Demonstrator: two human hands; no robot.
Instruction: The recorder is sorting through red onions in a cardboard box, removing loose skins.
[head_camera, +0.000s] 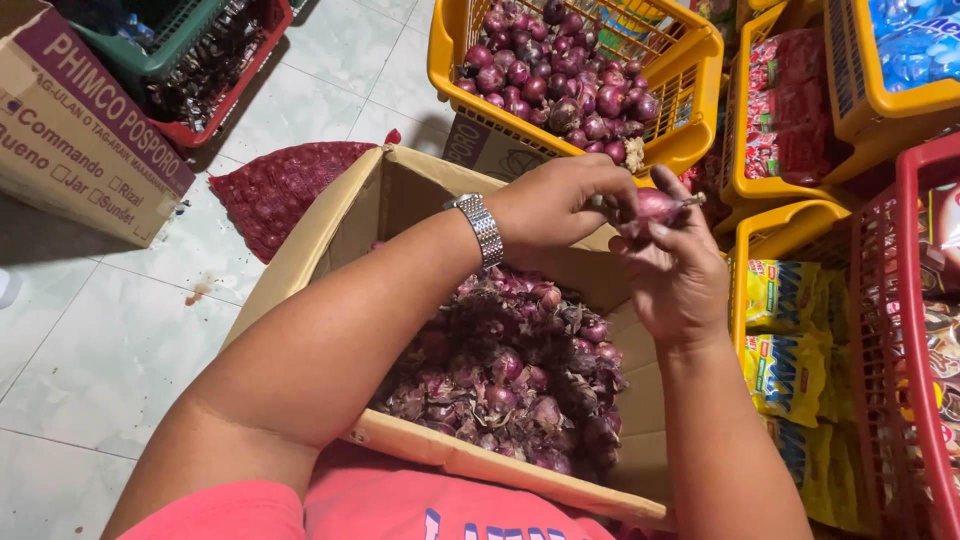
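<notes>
An open cardboard box (330, 235) rests in front of me, holding a heap of red shallots with dry skins (510, 375). Both hands meet above its far right corner. My right hand (672, 275) holds one small purple shallot (655, 204) between thumb and fingers. My left hand (560, 200), with a metal watch (484, 228) on the wrist, pinches the same shallot from the left. Just beyond them stands a yellow plastic basket (700, 70) full of clean, peeled-looking shallots (560, 75).
A red mesh sack (280, 185) lies on the tiled floor left of the box. Another cardboard box (75, 140) and a green basket inside a red one (200, 50) stand at far left. Yellow and red baskets of packaged goods (800, 330) crowd the right side.
</notes>
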